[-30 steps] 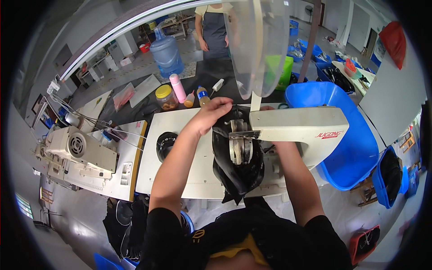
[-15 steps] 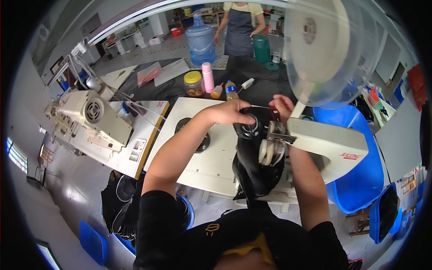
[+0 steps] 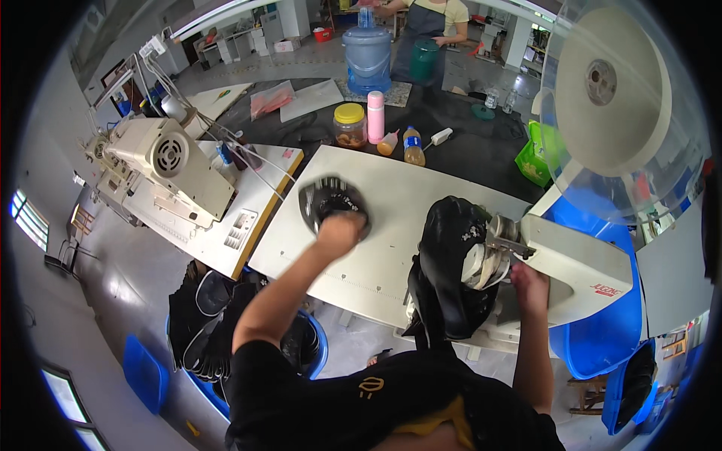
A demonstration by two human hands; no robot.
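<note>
My left hand (image 3: 341,231) reaches to a round black dish (image 3: 320,201) on the left of the white sewing table. Motion smears the hand, its fingers are hidden, and I cannot tell what they hold. Small light bits show in the dish. Beside the head of a white sewing machine (image 3: 575,255), my right hand (image 3: 529,284) is raised, close to a round metal part. Its fingers are partly hidden behind the machine. A shiny black leather-like piece (image 3: 444,274) drapes over the machine's working end and hangs past the table's near edge. Pale specks mark its upper right.
A large spool (image 3: 613,90) under a clear cover stands at right, above a blue bin (image 3: 598,349). Another sewing machine (image 3: 177,165) stands at left. A jar (image 3: 350,129), pink flask (image 3: 375,119) and drink bottle (image 3: 413,146) line the far side. Beyond them, a person holds a green container (image 3: 425,60).
My left hand has left the black piece and moved left to the dish. My right hand has come back nearer to me, beside the machine head. The person behind has lifted the green container.
</note>
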